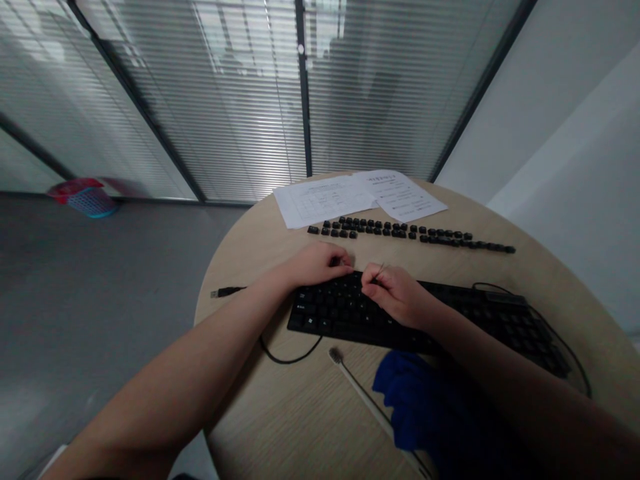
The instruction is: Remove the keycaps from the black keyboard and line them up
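A black keyboard [340, 307] lies across the round table, partly covered by my right forearm. My left hand [325, 262] rests at its upper left edge with curled fingers; what they hold, if anything, is hidden. Over the upper keys, my right hand [390, 290] is closed in a pinch, with a thin object, too small to name, sticking up from the fingers. Beyond both hands, loose black keycaps [395, 230] are lined up in rows. Nearer to me are a toothbrush [367, 400] with dark bristles and a blue cloth [410, 393].
Printed papers [330, 200] lie at the far edge of the wooden table [240, 253]. A USB plug [225, 292] and cable sit left of the keyboard. A basket [90, 200] stands on the floor by the glass wall with blinds.
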Demonstrator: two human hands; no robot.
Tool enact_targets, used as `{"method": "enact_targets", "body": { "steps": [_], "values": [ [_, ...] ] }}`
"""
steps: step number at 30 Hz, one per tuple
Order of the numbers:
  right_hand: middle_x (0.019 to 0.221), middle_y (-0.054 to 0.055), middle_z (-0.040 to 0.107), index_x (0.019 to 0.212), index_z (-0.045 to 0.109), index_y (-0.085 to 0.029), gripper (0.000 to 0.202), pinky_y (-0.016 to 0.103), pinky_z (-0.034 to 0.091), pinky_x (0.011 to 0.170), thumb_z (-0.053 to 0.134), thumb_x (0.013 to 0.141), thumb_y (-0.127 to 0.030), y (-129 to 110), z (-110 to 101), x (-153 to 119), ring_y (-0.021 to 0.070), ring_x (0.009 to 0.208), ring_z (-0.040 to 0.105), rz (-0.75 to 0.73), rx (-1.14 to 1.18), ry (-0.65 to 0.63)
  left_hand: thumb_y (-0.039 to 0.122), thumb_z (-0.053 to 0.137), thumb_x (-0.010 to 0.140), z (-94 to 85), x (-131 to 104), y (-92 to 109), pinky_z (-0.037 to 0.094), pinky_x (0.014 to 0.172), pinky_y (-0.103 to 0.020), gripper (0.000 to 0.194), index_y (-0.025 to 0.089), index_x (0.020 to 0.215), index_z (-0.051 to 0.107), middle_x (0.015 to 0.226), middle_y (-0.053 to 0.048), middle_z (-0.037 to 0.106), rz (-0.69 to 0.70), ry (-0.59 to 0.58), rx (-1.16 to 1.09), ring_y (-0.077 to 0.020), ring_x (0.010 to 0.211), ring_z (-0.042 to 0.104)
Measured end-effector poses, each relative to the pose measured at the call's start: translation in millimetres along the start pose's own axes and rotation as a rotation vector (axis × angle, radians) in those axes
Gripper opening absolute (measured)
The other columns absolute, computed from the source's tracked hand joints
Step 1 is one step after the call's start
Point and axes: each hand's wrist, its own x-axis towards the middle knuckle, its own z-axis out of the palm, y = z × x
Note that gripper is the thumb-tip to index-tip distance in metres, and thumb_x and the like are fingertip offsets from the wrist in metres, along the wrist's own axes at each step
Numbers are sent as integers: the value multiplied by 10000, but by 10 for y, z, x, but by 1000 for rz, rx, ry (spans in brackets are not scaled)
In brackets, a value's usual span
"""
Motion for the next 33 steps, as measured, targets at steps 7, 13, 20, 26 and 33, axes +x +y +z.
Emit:
{"method": "enact_targets", "body": {
  "steps": [7, 13, 20, 26, 33],
  "values": [
    [679, -22, 570, 807, 558, -216, 287, 284, 344, 620, 568, 1016, -412, 47, 33, -9, 146, 623, 514, -94, 6, -44, 420, 600, 934, -1, 0, 2, 442, 703, -300, 291, 189, 939, 776, 877, -55, 773, -15, -9, 19, -187, 770, 655],
    [738, -5, 626, 913, 614, -210, 208, 284, 381, 635, 571, 1014, -386, 70, 56, -33, 155, 648, 540, -72, 3, 22, 437, 596, 939, -6, -16, 6, 453, 713, -303, 312, 183, 948, 777, 890, -61, 778, -28, -10, 14, -197, 788, 674],
    [796, 22, 658, 930, 584, -222, 167, 304, 414, 685, 517, 1027, -340, 33, 82, -45, 184, 709, 594, -102, -75, 71, 435, 648, 901, -38, -29, 34, 462, 733, -310, 283, 193, 983, 770, 940, -59, 788, 29, -42, -7, -207, 831, 690],
    [735, 7, 610, 913, 557, -234, 162, 307, 414, 667, 478, 1022, -324, 36, 103, -77, 179, 653, 558, -55, -104, 122, 485, 653, 899, -33, -19, 29, 451, 727, -317, 313, 214, 997, 775, 956, -53, 788, 13, -61, 10, -205, 826, 683],
    [636, -29, 534, 919, 537, -243, 138, 298, 389, 627, 479, 1014, -323, 5, 105, -94, 169, 593, 532, -6, -64, 110, 475, 653, 899, -26, -9, 21, 427, 710, -319, 288, 222, 973, 769, 940, -46, 781, -3, -61, 53, -205, 810, 666]
  ]
}}
